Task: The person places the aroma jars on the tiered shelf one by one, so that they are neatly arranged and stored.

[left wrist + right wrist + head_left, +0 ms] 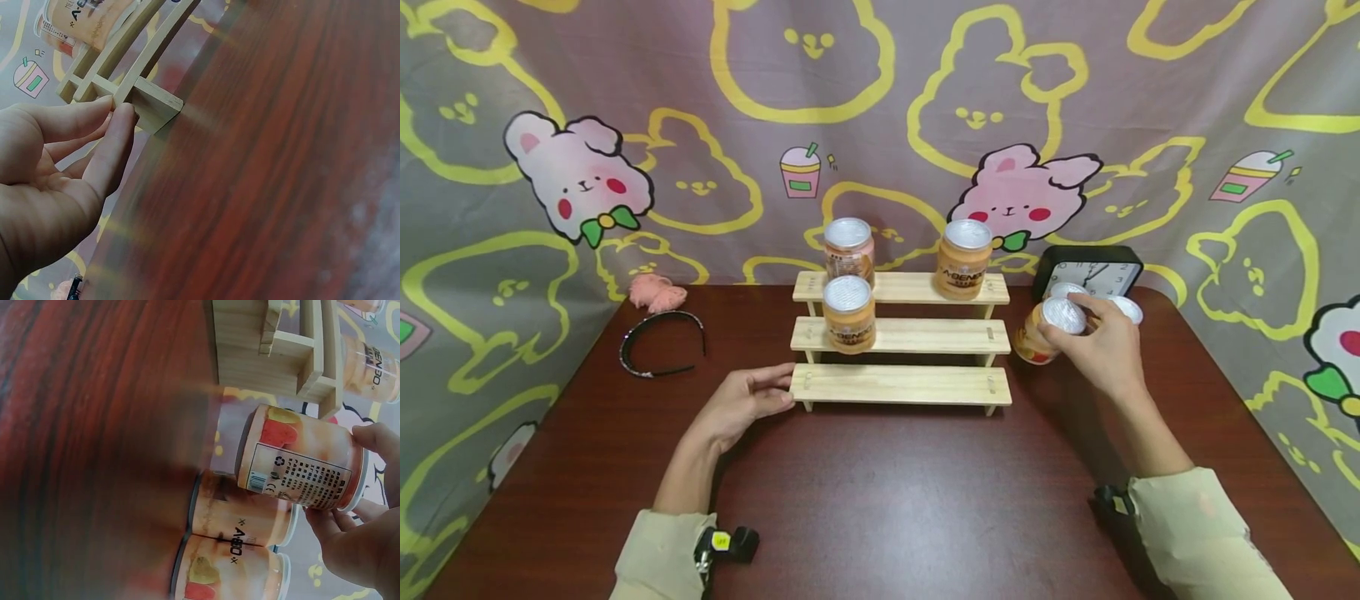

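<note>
Head view: right hand (1103, 348) grips tilted jar (1034, 340) near its top, just right of rack (902, 383); left hand (735, 410) pinches rack's lower left end. Three jars (850, 322) stand higher on rack; clock (1093, 268), two more jars (1127, 311) right of rack.

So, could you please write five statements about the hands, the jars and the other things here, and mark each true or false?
1. The middle shelf carries two jars. False: the middle shelf carries a single jar.
2. The right hand grips another jar near its lid. True.
3. The left hand touches the lowest shelf. True.
4. The headband lies right of the shelves. False: it lies left of them.
5. The clock has a black frame. True.
</note>
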A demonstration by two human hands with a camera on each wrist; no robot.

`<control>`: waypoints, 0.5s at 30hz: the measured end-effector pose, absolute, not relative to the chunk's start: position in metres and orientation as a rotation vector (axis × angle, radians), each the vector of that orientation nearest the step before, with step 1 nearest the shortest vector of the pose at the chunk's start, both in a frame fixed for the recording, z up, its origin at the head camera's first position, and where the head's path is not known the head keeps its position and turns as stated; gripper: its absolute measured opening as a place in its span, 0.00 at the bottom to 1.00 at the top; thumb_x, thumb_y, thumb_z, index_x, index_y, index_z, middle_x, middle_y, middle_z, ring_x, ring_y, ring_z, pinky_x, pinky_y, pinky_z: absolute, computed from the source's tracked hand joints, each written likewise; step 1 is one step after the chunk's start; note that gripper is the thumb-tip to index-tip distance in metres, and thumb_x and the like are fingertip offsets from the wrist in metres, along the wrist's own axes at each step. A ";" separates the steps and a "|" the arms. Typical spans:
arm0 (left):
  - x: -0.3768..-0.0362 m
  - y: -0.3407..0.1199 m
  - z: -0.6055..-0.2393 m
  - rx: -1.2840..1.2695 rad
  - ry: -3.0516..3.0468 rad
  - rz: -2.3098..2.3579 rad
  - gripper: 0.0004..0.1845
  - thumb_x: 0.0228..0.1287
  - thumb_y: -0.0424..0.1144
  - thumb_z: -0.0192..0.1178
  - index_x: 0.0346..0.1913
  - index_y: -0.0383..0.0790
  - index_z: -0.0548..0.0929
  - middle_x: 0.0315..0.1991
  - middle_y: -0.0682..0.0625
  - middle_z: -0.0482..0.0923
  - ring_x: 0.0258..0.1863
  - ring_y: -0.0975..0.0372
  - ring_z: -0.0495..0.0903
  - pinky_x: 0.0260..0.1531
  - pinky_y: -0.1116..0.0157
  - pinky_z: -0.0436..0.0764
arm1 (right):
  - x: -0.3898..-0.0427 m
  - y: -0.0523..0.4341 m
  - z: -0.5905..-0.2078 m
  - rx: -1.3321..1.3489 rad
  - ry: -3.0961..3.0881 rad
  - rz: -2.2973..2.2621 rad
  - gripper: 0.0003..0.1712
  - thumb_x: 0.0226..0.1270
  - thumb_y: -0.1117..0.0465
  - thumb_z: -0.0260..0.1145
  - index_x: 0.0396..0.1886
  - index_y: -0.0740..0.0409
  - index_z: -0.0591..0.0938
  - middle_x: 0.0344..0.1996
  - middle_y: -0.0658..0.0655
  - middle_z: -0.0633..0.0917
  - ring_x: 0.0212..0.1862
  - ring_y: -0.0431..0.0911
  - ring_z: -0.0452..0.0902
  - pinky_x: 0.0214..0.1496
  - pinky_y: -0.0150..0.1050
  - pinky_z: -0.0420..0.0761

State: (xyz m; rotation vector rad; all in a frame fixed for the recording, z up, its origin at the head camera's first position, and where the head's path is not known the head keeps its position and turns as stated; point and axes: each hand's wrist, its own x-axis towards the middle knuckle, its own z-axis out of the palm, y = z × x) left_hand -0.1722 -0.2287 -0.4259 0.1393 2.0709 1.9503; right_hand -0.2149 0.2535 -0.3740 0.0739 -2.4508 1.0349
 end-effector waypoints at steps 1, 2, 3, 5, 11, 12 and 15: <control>-0.172 -0.229 -0.426 0.138 2.069 1.953 0.31 0.66 0.19 0.59 0.71 0.18 0.63 0.55 0.31 0.76 0.43 0.64 0.82 0.45 0.70 0.82 | -0.215 0.253 -0.373 0.073 -2.446 1.036 0.34 0.53 0.58 0.80 0.58 0.71 0.82 0.51 0.72 0.83 0.47 0.57 0.77 0.37 0.22 0.67; -0.172 -0.229 -0.426 0.137 2.068 1.955 0.31 0.66 0.19 0.59 0.71 0.18 0.63 0.55 0.32 0.76 0.43 0.64 0.82 0.45 0.70 0.82 | -0.214 0.253 -0.373 0.069 -2.442 1.040 0.34 0.53 0.58 0.80 0.58 0.71 0.82 0.52 0.71 0.83 0.48 0.58 0.76 0.38 0.22 0.67; -0.172 -0.229 -0.426 0.137 2.068 1.955 0.31 0.66 0.19 0.59 0.71 0.18 0.63 0.55 0.32 0.76 0.43 0.64 0.82 0.45 0.70 0.82 | -0.214 0.253 -0.372 0.066 -2.439 1.048 0.34 0.53 0.59 0.80 0.58 0.71 0.81 0.53 0.71 0.82 0.49 0.58 0.76 0.39 0.22 0.67; -0.172 -0.229 -0.426 0.136 2.068 1.955 0.31 0.66 0.19 0.59 0.71 0.18 0.63 0.55 0.32 0.76 0.43 0.65 0.82 0.45 0.70 0.82 | -0.212 0.251 -0.370 0.054 -2.435 1.060 0.34 0.54 0.59 0.80 0.59 0.71 0.81 0.54 0.71 0.82 0.51 0.58 0.75 0.40 0.21 0.66; -0.172 -0.229 -0.426 0.139 2.062 1.961 0.31 0.67 0.19 0.58 0.71 0.18 0.63 0.55 0.31 0.76 0.42 0.65 0.82 0.46 0.69 0.82 | -0.211 0.249 -0.365 0.057 -2.406 1.103 0.35 0.54 0.59 0.80 0.60 0.70 0.81 0.55 0.70 0.81 0.53 0.57 0.74 0.41 0.19 0.66; -0.172 -0.229 -0.426 0.140 2.060 1.962 0.31 0.67 0.19 0.58 0.71 0.18 0.63 0.55 0.31 0.76 0.42 0.65 0.82 0.46 0.69 0.82 | -0.211 0.249 -0.365 0.060 -2.402 1.108 0.34 0.54 0.59 0.80 0.60 0.70 0.81 0.55 0.70 0.81 0.53 0.57 0.74 0.40 0.19 0.67; -0.172 -0.229 -0.427 0.143 2.057 1.963 0.31 0.67 0.19 0.58 0.71 0.18 0.62 0.55 0.31 0.76 0.42 0.66 0.82 0.46 0.69 0.82 | -0.211 0.248 -0.363 0.068 -2.392 1.124 0.34 0.54 0.60 0.80 0.60 0.69 0.82 0.55 0.68 0.82 0.52 0.54 0.75 0.41 0.18 0.67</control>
